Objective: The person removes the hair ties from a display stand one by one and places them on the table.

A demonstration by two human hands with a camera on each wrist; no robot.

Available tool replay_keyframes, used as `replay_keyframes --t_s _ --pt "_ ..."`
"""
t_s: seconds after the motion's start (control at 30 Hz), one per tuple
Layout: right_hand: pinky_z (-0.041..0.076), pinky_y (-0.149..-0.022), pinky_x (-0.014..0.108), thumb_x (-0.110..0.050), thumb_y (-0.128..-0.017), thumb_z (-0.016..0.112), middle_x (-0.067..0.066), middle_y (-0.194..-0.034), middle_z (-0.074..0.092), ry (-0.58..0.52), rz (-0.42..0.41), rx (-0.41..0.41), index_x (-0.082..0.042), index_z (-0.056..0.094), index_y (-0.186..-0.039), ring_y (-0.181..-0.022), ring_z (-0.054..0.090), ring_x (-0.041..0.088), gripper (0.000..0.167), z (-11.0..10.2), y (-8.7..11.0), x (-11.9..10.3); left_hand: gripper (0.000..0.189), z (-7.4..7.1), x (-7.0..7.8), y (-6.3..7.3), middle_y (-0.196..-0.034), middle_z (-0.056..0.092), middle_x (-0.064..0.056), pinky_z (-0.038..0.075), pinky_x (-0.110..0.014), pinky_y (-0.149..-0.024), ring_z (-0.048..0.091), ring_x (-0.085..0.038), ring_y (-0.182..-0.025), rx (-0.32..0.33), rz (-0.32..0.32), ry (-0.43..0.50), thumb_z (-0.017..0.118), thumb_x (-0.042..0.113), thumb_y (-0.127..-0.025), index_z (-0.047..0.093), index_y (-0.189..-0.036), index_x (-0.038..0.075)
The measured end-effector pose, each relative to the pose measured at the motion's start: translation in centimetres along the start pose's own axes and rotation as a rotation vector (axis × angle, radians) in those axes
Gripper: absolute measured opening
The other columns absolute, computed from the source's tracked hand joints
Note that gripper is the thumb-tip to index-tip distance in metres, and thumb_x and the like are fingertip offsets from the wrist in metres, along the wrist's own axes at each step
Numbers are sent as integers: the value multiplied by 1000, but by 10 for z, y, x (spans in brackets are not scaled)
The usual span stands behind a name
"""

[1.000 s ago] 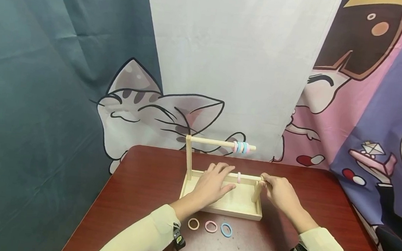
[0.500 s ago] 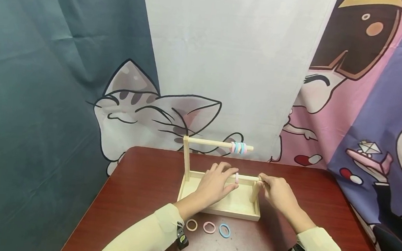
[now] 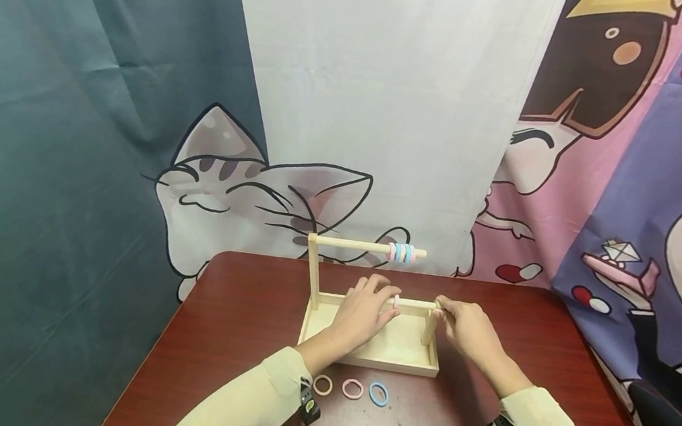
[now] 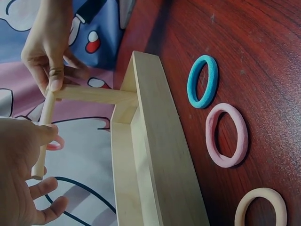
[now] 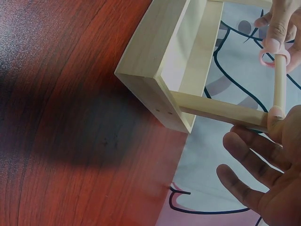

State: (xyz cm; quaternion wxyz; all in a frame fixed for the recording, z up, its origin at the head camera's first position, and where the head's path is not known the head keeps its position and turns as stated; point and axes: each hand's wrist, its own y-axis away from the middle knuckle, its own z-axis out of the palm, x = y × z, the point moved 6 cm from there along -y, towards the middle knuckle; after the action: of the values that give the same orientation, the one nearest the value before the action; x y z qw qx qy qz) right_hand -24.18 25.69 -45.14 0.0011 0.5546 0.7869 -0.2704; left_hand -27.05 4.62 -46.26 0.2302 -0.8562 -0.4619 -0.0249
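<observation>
A pale wooden stand has a tray base, a tall post with a long upper rod, and a short post bearing a lower rod. My left hand pinches a small pink ring threaded on the lower rod, near its free left end. At the rod's right end, my right hand pinches the joint of rod and short post between thumb and forefinger; its other fingers are spread in the right wrist view. Several pink, blue and cream rings hang on the upper rod.
A cream ring, a pink ring and a blue ring lie in a row on the red-brown table before the stand. Behind the table hangs a printed curtain with cartoon figures.
My left hand has moved right along the lower rod, and its thumb and fingers have closed on the pink ring. The right hand keeps its hold. The view has shifted slightly.
</observation>
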Motion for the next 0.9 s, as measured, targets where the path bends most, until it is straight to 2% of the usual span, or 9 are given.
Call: replay_keyframes --t_s 0.3,0.7,0.9 --pt "39 -57 34 -4 -100 79 -4 -68 45 7 -9 6 -14 60 -85 -64 47 16 26 0 0 -1 38 -9 -6 3 -148 62 -1 52 -37 -87 64 -24 -126 36 -14 52 78 42 -104 72 -139 28" --pt "39 -57 33 -4 -100 78 -3 -67 46 3 3 1 -15 59 -85 -63 47 17 26 0 0 -2 37 -16 -18 10 -149 62 -2 55 -40 -89 65 -25 -127 35 -20 46 76 43 -105 73 -138 27" --pt "39 -57 34 -6 -101 78 -3 -67 46 9 9 -8 -16 60 -86 -63 48 17 26 0 0 -1 37 -21 -23 14 -148 62 -4 56 -41 -89 66 -26 -126 41 -17 67 79 39 -104 73 -138 25"
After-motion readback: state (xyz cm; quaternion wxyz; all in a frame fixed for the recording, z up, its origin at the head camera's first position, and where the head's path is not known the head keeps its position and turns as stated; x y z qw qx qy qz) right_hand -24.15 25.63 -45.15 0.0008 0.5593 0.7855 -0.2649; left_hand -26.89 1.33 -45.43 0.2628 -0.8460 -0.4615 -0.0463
